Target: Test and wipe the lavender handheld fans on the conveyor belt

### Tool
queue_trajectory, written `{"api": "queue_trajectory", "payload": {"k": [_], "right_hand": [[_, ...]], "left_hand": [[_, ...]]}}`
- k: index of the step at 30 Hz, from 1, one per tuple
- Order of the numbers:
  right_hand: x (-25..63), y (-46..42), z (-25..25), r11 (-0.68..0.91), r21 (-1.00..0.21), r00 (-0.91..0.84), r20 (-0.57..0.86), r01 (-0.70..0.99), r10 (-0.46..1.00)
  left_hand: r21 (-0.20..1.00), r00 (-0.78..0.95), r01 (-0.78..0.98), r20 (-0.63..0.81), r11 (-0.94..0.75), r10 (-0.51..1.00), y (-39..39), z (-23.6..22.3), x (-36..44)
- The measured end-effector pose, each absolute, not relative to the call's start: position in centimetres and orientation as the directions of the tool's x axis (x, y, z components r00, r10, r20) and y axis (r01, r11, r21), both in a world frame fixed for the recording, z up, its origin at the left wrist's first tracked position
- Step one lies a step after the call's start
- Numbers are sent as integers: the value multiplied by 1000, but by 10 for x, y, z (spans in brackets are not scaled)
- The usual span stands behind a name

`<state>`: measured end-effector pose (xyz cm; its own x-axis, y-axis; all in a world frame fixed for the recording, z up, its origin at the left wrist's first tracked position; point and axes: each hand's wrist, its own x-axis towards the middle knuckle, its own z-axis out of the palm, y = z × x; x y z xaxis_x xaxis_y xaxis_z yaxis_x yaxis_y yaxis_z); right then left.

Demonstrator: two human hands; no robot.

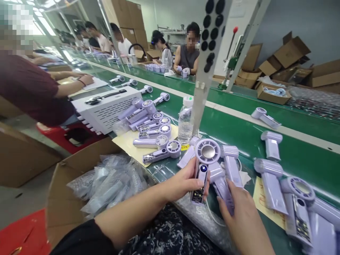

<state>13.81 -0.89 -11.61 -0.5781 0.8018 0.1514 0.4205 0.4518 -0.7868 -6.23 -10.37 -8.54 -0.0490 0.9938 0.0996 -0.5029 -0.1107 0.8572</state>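
My left hand point(186, 182) is closed round the handle of a lilac handheld fan point(207, 151). The fan stands upright, round grille toward me, with a small lit display and exposed circuit parts on its handle. Lower right, my right hand point(243, 212) has thumb and fingers on either side of the handle of a second lilac fan point(225, 193), which tilts among others. Behind it another fan point(231, 161) lies by a white cable. Several more fans point(156, 141) are grouped on yellow paper at the left, some with open handles. Further fans point(297, 191) line the right side.
A water bottle point(185, 122) stands beside a metal post point(205, 71). Left of me, a cardboard box point(57, 191) holds bubble-wrapped items. A white slotted case point(106, 108) sits beyond it. The green conveyor point(239, 131) carries fans; co-workers sit along it.
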Motion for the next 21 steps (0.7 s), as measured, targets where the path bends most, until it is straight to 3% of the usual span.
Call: {"api": "queue_trajectory", "payload": {"k": [2,4,6,8,10,12,14,15,18,21], "right_hand": [[129,-15,-108,517,-785,-622,224,341,750],[117,-23,-97,442,-873,-696,185,209,694],[103,-33,-87,242,-966,-775,81,94,626],[92,-39,-81,51,-996,-819,-30,72,573],[86,-41,-77,-91,-991,-811,-135,101,569],[87,-40,-75,-222,-972,-795,-198,81,573],[89,-39,-72,-352,-936,-810,-214,10,545],[90,-38,-70,-407,-913,-818,-205,-38,537],[90,-38,-67,-509,-848,-828,-176,-147,532],[89,-37,-65,-512,-838,-854,-116,-190,507]], "left_hand": [[865,-115,-483,88,-133,989,-114,-86,-61],[911,-238,-352,137,-217,962,-123,-82,-55],[955,-297,-76,253,-287,921,-129,-76,-52],[912,-229,261,376,-316,898,-135,-69,-66],[781,-207,560,455,-276,866,-144,-65,-100],[672,-478,740,513,12,713,-160,-64,-151],[602,-719,690,502,402,481,-182,-70,-205],[536,-747,664,482,521,457,-192,-75,-228],[543,-756,655,457,526,469,-213,-97,-270],[563,-713,699,497,441,494,-220,-114,-278]]}}
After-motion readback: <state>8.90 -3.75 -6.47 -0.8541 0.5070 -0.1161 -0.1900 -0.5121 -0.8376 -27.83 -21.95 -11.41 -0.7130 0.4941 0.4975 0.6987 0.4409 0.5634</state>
